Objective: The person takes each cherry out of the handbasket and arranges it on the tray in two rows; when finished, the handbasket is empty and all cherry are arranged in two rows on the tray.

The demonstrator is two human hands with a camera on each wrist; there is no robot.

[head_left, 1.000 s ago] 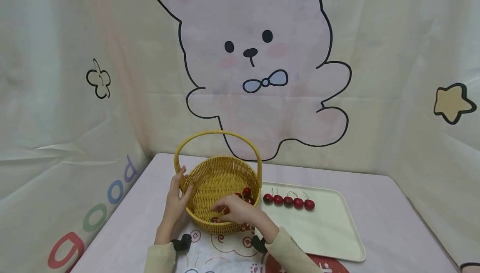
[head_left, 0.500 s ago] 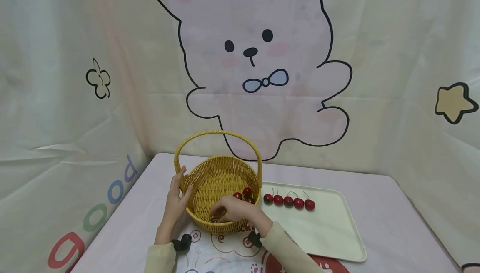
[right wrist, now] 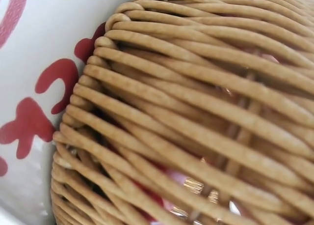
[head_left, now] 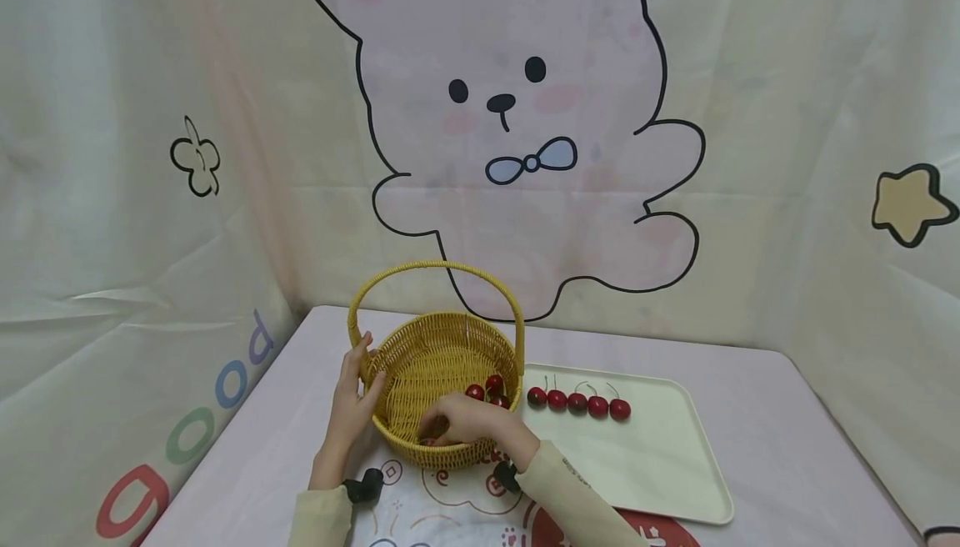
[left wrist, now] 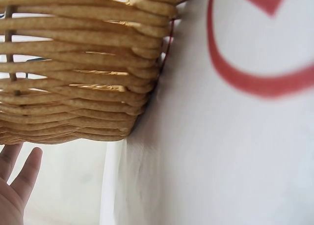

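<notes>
A yellow woven basket with a tall arched handle stands on the table. My left hand rests against its left side at the foot of the handle, fingers straight; its fingertips show beside the weave in the left wrist view. My right hand reaches over the near right rim, fingers bent down inside the basket. A bit of a red cherry shows at those fingertips; I cannot tell whether they pinch it. Several more cherries lie behind that hand in the basket. The right wrist view holds only the basket's outer wall.
Right of the basket lies a cream rectangular tray, with a row of several stemmed cherries along its back left. The table bears a printed cloth. Light curtains with cartoon drawings stand behind and at the sides.
My right hand has shifted slightly left and lower in the basket, and the cherry seen under its fingers is now hidden. My left hand and the basket stay put.
</notes>
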